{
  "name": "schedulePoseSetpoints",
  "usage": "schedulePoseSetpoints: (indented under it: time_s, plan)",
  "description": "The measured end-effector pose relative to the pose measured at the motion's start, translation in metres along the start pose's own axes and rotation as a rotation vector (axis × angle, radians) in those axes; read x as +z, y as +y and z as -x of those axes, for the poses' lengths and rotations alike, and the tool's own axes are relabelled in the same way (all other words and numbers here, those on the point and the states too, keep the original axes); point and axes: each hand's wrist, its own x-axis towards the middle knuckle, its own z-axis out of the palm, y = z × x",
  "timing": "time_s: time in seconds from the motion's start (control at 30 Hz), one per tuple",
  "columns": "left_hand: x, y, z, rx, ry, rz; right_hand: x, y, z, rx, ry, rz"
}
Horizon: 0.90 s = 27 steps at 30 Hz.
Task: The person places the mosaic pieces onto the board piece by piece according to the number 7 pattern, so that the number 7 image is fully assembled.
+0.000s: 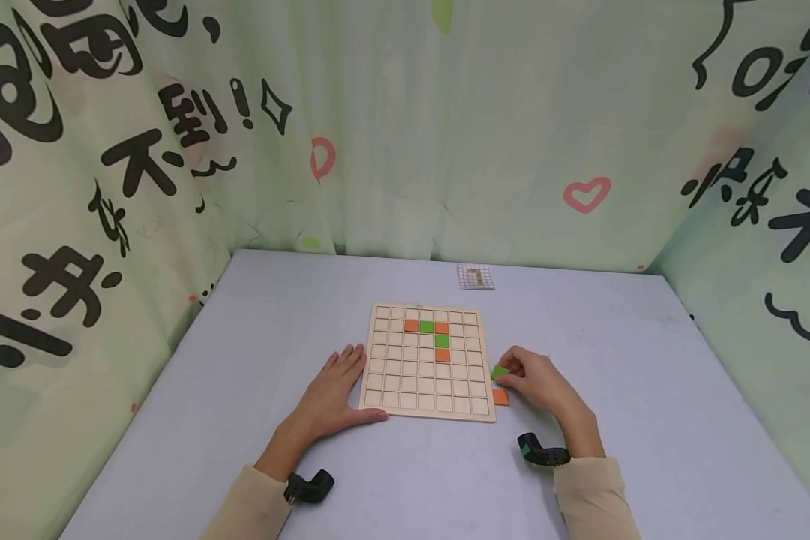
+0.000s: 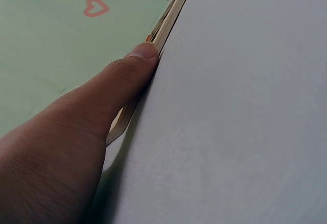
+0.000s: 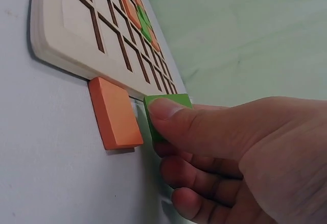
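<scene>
A square wooden grid board (image 1: 405, 386) lies on the table, with orange and green square tiles (image 1: 442, 341) set in some of its cells toward the far side. My left hand (image 1: 334, 394) rests at the board's left edge, fingers straight along the side and thumb on the near edge; the left wrist view shows that thumb (image 2: 127, 73) against the rim. Beside the board's right edge, my right hand (image 1: 536, 379) pinches a green tile (image 3: 171, 100) between thumb and fingers. An orange tile (image 3: 118, 114) lies next to it on the table, close against the board.
A small card (image 1: 475, 277) with a printed grid pattern lies behind the board near the table's far edge. Printed curtains (image 1: 499, 150) enclose the white table (image 1: 297, 300) at the back and sides. Each wrist wears a black device (image 1: 543, 452).
</scene>
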Motion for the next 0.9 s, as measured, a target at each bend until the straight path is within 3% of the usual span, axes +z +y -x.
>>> schedulePoseSetpoints:
  time_s: [0.47,0.9]
  plan:
    - [-0.002,0.0,0.0,0.0,-0.001,-0.002,-0.001,-0.008,-0.001,0.008,0.013,0.003]
    - [0.002,-0.002,-0.001,0.001,-0.005,-0.009,0.006,-0.028,-0.009,-0.054,-0.003,-0.007]
